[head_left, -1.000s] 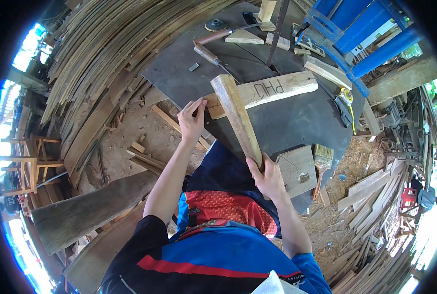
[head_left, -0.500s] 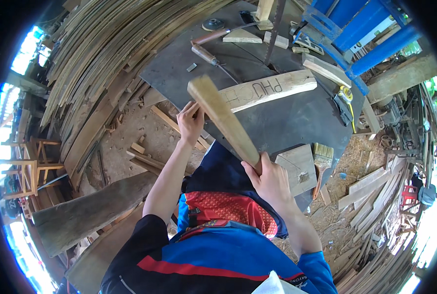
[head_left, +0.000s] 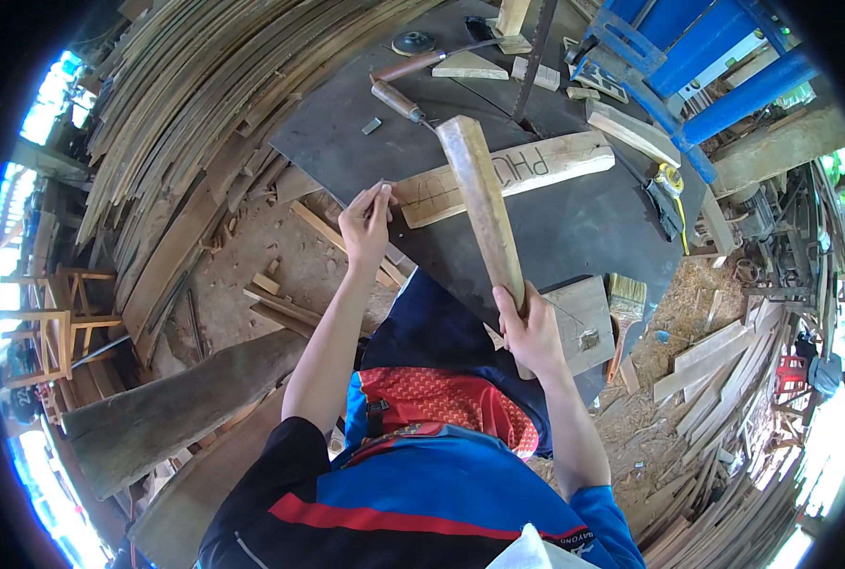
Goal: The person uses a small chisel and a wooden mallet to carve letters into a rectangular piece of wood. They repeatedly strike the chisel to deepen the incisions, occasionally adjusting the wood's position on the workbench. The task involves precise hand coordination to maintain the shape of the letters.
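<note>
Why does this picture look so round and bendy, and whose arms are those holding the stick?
The picture comes from a small camera worn on a person's head, looking down. Its lens sees very wide, so straight things curve near the edges. The arms belong to the person wearing it. There is no machine here, just two bare hands.

The right hand grips the lower end of a long wooden stick that is raised and points away from the person. The left hand pinches something thin, too small to tell, at the end of a pale wooden board with writing on it. That board lies on a dark worktable. Farther back on the table lie tools with wooden handles and small wood blocks. To the left is a big pile of thin wooden slats, and sawdust covers the ground.
</note>
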### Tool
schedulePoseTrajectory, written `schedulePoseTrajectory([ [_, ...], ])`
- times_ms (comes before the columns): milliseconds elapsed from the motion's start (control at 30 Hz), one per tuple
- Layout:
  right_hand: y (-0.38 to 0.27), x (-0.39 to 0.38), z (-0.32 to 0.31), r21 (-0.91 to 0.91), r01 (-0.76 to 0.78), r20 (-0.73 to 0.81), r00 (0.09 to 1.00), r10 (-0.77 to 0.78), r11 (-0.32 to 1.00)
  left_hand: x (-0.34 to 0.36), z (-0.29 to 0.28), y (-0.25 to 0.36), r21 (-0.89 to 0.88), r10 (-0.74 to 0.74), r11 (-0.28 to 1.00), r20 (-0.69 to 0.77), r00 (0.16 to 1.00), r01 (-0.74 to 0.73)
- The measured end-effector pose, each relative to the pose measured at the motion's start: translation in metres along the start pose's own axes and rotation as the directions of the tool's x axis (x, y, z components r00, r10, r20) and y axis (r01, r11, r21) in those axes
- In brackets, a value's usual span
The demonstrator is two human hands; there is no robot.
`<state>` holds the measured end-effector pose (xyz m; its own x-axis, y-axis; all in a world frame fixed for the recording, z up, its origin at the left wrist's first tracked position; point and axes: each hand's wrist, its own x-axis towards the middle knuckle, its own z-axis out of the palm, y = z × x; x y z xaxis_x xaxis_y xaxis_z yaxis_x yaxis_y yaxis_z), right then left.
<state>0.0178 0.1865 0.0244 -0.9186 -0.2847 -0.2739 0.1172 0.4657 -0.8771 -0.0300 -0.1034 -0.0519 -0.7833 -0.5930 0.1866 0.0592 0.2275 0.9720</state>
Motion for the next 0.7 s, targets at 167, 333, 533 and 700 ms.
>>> schedulePoseTrajectory([
  [167,0.0,-0.001,0.003,0.117,-0.105,0.044,0.994,0.1,0.988,0.004,-0.005,0.002,0.028,0.031,0.999,0.067,0.997,-0.033],
  [333,0.008,-0.003,0.007,0.095,-0.075,0.04,0.997,0.072,0.993,0.003,-0.006,0.004,0.117,0.071,0.99,0.06,0.996,-0.078],
  [533,0.026,-0.004,0.011,-0.031,0.081,-0.016,0.997,-0.082,0.996,0.0,-0.006,0.006,-0.014,0.001,1.0,0.06,0.998,0.0],
  [700,0.018,-0.005,0.009,-0.058,0.069,-0.005,0.998,-0.069,0.996,0.004,-0.01,0.001,-0.086,-0.072,0.993,0.084,0.994,0.079],
])
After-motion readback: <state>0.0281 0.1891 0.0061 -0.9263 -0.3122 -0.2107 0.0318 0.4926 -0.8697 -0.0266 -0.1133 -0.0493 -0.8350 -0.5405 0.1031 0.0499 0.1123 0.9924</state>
